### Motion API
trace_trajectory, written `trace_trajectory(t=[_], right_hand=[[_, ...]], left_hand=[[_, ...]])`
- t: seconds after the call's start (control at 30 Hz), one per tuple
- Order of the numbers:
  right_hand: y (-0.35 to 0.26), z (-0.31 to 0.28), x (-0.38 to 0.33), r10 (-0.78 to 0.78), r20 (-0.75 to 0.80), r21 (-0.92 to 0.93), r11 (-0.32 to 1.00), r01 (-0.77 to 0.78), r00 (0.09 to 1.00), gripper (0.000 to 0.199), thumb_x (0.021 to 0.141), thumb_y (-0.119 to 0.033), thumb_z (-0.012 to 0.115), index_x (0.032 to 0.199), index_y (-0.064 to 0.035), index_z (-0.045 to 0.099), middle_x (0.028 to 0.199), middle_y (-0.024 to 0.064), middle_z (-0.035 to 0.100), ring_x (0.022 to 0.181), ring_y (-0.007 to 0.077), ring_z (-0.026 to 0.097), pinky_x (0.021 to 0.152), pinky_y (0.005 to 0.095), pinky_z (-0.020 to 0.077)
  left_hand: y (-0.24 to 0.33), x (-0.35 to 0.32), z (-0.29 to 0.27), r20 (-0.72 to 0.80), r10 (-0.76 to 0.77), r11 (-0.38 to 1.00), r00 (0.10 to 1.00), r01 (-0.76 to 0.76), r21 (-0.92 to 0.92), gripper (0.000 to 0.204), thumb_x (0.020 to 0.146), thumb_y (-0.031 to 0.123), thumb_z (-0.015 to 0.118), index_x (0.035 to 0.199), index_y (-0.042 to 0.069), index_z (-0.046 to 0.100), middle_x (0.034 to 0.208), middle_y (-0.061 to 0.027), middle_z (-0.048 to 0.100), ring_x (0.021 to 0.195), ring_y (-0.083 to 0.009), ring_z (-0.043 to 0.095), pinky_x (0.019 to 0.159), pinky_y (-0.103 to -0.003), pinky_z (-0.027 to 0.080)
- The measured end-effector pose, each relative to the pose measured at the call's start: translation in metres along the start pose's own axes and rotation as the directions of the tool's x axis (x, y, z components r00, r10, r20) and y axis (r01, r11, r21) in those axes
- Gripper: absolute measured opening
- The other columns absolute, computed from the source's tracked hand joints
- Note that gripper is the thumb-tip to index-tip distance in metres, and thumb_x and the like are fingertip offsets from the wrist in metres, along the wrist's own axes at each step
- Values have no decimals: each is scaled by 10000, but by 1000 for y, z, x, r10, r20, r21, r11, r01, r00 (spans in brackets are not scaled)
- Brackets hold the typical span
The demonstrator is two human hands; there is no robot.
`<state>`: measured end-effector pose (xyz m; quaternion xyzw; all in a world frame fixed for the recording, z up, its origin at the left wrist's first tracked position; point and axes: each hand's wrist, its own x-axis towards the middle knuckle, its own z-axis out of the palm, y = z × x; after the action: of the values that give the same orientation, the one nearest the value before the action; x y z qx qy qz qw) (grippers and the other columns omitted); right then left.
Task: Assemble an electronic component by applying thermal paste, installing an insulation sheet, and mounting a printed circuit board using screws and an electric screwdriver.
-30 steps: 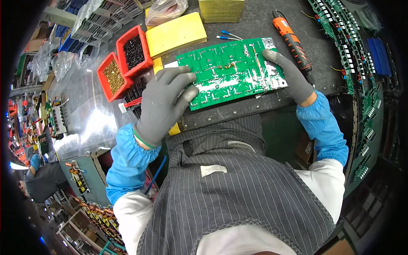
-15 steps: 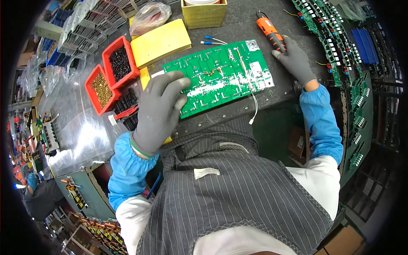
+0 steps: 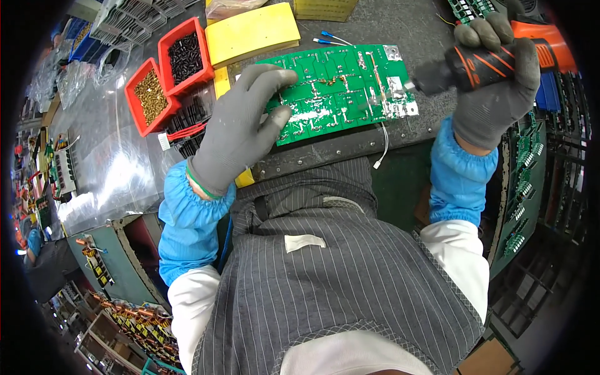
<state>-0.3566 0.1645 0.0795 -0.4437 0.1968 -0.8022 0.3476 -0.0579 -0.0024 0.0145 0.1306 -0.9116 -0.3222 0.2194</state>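
A green circuit board (image 3: 322, 98) lies solder side up on the dark bench in front of me. My left hand (image 3: 237, 128), in a grey glove, grips its left end, with the thumb and fingers bent over the board. In my gloved right hand (image 3: 497, 112) is an orange and black electric screwdriver (image 3: 481, 67), raised off the bench with the fingers wrapped round its body. Its tip points left, close to the right end of the board. White wires (image 3: 384, 147) hang from the board's near edge, and blue-ended leads (image 3: 331, 39) stick out beyond its far edge.
Two red bins, one with black screws (image 3: 185, 57) and one with brass-coloured pieces (image 3: 150, 97), stand left of the board. A yellow pad (image 3: 253, 34) lies behind it. Metal heat sinks (image 3: 134, 25) are stacked at far left. More circuit boards (image 3: 525, 178) line the right side.
My right hand has taken up the screwdriver from the bench and turned it so its tip points left toward the board. My left hand stays on the board. The whole view has shifted slightly.
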Motion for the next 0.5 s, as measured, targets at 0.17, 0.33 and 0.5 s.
trace_trajectory(t=[0.17, 0.33, 0.5], right_hand=[[51, 84, 10, -343, -169, -672, 726, 147, 924, 310, 984, -311, 677, 1059, -41, 547, 933, 31, 547, 798, 131, 599, 736, 324, 536], [66, 117, 19, -294, -259, -654, 754, 57, 920, 253, 947, -252, 681, 1012, -45, 552, 834, 47, 579, 746, 154, 604, 743, 335, 548], [68, 103, 9, -130, -225, -625, 779, -41, 966, 232, 926, -235, 691, 970, -51, 556, 785, 50, 587, 722, 160, 611, 728, 333, 562]], left_hand=[[2, 0, 13, -124, -49, 998, 991, 45, -36, 284, 946, 171, 688, 1204, 60, 645, 1135, -173, 660, 1003, -372, 694, 832, -437, 558], [3, 5, 25, -234, 0, 997, 972, 19, 78, 204, 934, 165, 708, 1122, 87, 696, 1054, -125, 693, 885, -358, 700, 744, -437, 558], [0, 3, 28, -282, 23, 994, 959, 9, 111, 192, 918, 170, 732, 1100, 106, 726, 1028, -88, 703, 858, -316, 713, 719, -406, 566]])
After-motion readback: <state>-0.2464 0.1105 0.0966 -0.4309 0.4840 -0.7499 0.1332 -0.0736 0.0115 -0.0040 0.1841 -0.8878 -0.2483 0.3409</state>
